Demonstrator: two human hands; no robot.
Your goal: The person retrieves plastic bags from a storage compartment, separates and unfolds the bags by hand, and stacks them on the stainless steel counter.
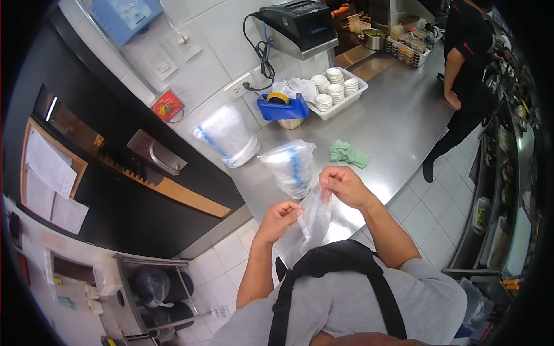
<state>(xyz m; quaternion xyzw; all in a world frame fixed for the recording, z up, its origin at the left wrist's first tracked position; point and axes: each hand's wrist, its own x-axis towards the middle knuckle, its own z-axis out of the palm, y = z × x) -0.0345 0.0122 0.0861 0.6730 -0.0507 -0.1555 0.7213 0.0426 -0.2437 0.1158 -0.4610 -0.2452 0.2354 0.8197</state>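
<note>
A clear plastic bag (314, 221) hangs between my two hands, just in front of my apron. My left hand (279, 218) pinches its left edge between thumb and fingers. On the other side, my right hand (345, 187) grips the bag's upper right edge with curled fingers. Right beyond them on the steel counter stands a clear plastic bundle with blue print (293, 167). A second, larger bundle of clear plastic (227, 137) stands farther left against the wall. The crumpled green cloth (348, 153) lies on the counter past my right hand.
Along the wall are a blue tape dispenser (283, 108), a white tray (346, 102) of stacked small cups, and a black printer (297, 26) on a shelf. A person in black (464, 63) leans a hand on the counter's right edge. A dark door (109, 173) is at left.
</note>
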